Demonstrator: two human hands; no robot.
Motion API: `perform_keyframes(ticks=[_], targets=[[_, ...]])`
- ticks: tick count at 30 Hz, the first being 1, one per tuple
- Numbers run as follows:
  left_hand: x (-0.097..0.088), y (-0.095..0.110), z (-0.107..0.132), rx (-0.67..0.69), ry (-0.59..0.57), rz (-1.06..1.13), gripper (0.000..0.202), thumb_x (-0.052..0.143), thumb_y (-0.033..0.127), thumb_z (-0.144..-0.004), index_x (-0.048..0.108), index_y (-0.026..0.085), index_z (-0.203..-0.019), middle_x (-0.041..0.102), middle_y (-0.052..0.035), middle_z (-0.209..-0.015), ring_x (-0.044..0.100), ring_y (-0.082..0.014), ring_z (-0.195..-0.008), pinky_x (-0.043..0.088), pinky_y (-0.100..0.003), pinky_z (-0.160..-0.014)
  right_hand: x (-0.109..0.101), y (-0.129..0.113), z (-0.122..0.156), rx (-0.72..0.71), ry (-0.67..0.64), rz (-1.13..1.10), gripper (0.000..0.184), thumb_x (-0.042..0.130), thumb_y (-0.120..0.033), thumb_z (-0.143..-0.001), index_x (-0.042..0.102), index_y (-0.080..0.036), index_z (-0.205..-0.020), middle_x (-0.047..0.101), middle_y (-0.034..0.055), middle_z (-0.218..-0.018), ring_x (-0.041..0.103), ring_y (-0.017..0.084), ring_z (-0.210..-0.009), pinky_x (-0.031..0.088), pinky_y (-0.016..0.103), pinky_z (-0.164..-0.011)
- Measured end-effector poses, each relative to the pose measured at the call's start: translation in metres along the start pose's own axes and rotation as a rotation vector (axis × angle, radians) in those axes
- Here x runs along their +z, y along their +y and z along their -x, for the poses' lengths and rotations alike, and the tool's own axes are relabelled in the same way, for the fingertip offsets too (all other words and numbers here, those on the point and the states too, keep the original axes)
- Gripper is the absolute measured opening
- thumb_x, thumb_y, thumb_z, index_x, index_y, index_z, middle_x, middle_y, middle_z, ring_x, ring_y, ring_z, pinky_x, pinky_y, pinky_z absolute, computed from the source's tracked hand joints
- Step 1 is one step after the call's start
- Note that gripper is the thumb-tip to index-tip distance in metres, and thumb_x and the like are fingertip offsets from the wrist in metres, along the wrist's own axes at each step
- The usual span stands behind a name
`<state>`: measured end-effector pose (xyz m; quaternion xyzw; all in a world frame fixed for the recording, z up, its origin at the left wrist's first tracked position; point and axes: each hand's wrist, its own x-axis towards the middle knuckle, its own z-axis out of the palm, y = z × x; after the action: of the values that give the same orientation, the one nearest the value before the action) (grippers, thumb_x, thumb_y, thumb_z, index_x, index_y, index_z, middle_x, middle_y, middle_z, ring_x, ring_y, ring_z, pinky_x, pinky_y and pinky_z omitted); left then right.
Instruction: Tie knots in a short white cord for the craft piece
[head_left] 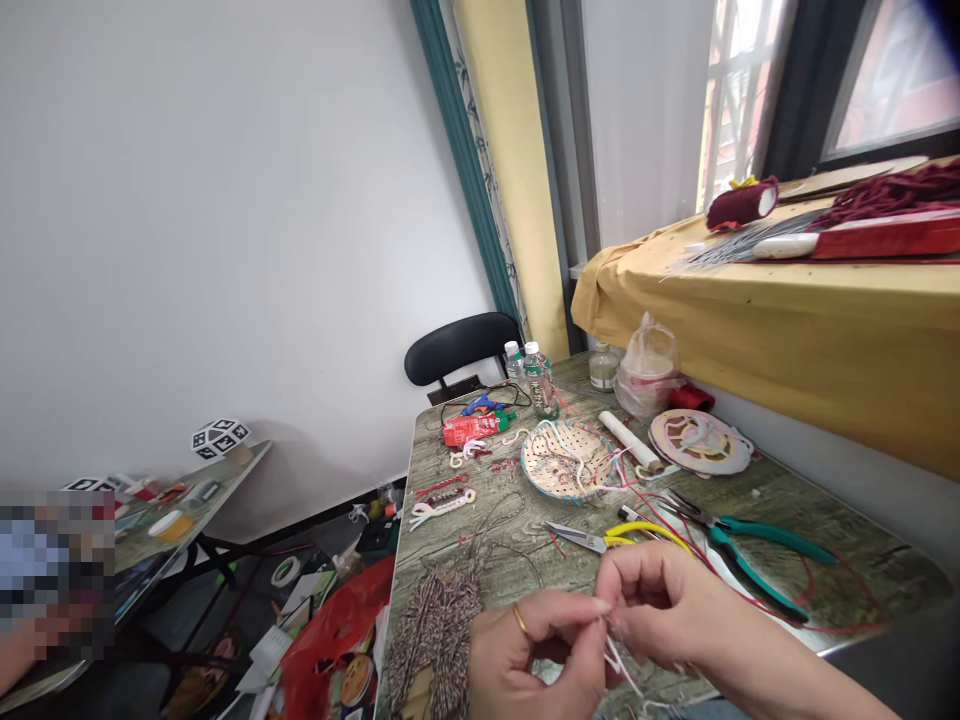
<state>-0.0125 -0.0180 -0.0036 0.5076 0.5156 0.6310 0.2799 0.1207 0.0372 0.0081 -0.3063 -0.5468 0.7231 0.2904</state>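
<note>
My left hand and my right hand meet at the near edge of the table, fingertips pinched together on a thin white cord that trails down below them. A gold ring sits on a left finger. Just beyond my hands lie yellow-handled scissors and green-handled pliers. A red string loops across the table near the pliers. To the left of my left hand lies a bundle of brown and white twine.
A woven round basket, a round woven disc, a white roll, two water bottles, a small jar, a plastic bag and a glue gun stand further back. A black chair is behind. A yellow-covered shelf overhangs the right. Clutter covers the floor at left.
</note>
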Motion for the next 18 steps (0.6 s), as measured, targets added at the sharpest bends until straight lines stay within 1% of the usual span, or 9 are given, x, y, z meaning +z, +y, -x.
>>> perform_keyframes(ticks=[3,6,9,10,12,14,15,17,18], targets=[[0.002,0.010,-0.002,-0.071,0.004,0.075,0.015,0.065,0.010,-0.064,0.076,0.021,-0.062,0.070,0.0002,-0.048,0.063,-0.0116,-0.036,0.048,-0.014,-0.038,0.001,-0.001,-0.002,-0.106,0.040,0.151,0.019,0.068,-0.021,-0.066,0.050,-0.018,-0.061,0.045,-0.0076,-0.054,0.035,0.007,-0.050,0.025,0.020,-0.048],[0.003,0.014,-0.003,-0.161,-0.009,0.124,0.011,0.068,0.011,-0.063,0.075,0.020,-0.062,0.068,0.0006,-0.045,0.064,-0.0124,-0.036,0.048,-0.014,-0.038,-0.002,-0.005,-0.001,-0.143,0.035,0.187,0.014,0.064,-0.016,-0.068,0.050,-0.018,-0.063,0.044,-0.0072,-0.057,0.037,0.009,-0.054,0.026,0.021,-0.050],[0.001,0.012,-0.003,-0.200,-0.028,0.180,0.008,0.070,0.014,-0.065,0.075,0.020,-0.063,0.069,-0.0002,-0.046,0.064,-0.0117,-0.037,0.048,-0.014,-0.040,-0.007,-0.008,-0.001,-0.118,-0.057,0.119,0.008,0.062,-0.023,-0.073,0.056,-0.018,-0.074,0.047,-0.0059,-0.062,0.037,0.009,-0.056,0.026,0.020,-0.050],[0.001,0.011,-0.003,-0.197,-0.033,0.194,0.008,0.070,0.015,-0.066,0.075,0.020,-0.063,0.070,-0.0006,-0.047,0.064,-0.0112,-0.037,0.048,-0.014,-0.040,-0.008,-0.008,-0.001,-0.105,-0.092,0.095,0.011,0.062,-0.027,-0.074,0.057,-0.018,-0.076,0.048,-0.0054,-0.063,0.038,0.009,-0.056,0.025,0.020,-0.049],[0.001,0.009,-0.003,-0.188,-0.040,0.215,0.008,0.071,0.014,-0.065,0.075,0.020,-0.063,0.071,-0.0009,-0.049,0.063,-0.0105,-0.037,0.047,-0.013,-0.040,-0.009,-0.006,-0.003,-0.091,-0.123,0.092,0.018,0.064,-0.034,-0.073,0.056,-0.017,-0.074,0.049,-0.0047,-0.063,0.039,0.009,-0.056,0.025,0.019,-0.049],[0.001,0.009,-0.003,-0.185,-0.043,0.229,0.009,0.072,0.013,-0.065,0.076,0.021,-0.064,0.070,-0.0005,-0.047,0.064,-0.0104,-0.037,0.047,-0.013,-0.040,-0.008,-0.002,-0.004,-0.099,-0.113,0.134,0.022,0.063,-0.037,-0.072,0.052,-0.018,-0.069,0.048,-0.0049,-0.060,0.039,0.009,-0.054,0.026,0.020,-0.049],[0.002,0.010,-0.004,-0.186,-0.044,0.234,0.009,0.073,0.012,-0.064,0.076,0.021,-0.064,0.070,-0.0002,-0.047,0.064,-0.0103,-0.037,0.046,-0.012,-0.040,-0.006,-0.001,-0.005,-0.105,-0.095,0.156,0.022,0.063,-0.035,-0.072,0.050,-0.018,-0.066,0.046,-0.0055,-0.059,0.038,0.008,-0.053,0.026,0.020,-0.049],[0.002,0.014,-0.004,-0.204,-0.045,0.242,0.010,0.074,0.011,-0.062,0.076,0.020,-0.063,0.070,0.0001,-0.047,0.063,-0.0101,-0.036,0.047,-0.013,-0.039,-0.002,0.000,-0.005,-0.123,-0.055,0.193,0.015,0.060,-0.025,-0.070,0.047,-0.020,-0.065,0.044,-0.0066,-0.057,0.037,0.009,-0.052,0.026,0.020,-0.048],[0.002,0.016,-0.005,-0.219,-0.045,0.247,0.010,0.075,0.011,-0.061,0.075,0.020,-0.062,0.069,0.0004,-0.046,0.062,-0.0098,-0.035,0.047,-0.013,-0.039,0.000,-0.001,-0.005,-0.149,-0.005,0.293,0.012,0.057,-0.019,-0.070,0.047,-0.020,-0.064,0.044,-0.0066,-0.057,0.038,0.009,-0.053,0.027,0.020,-0.048]])
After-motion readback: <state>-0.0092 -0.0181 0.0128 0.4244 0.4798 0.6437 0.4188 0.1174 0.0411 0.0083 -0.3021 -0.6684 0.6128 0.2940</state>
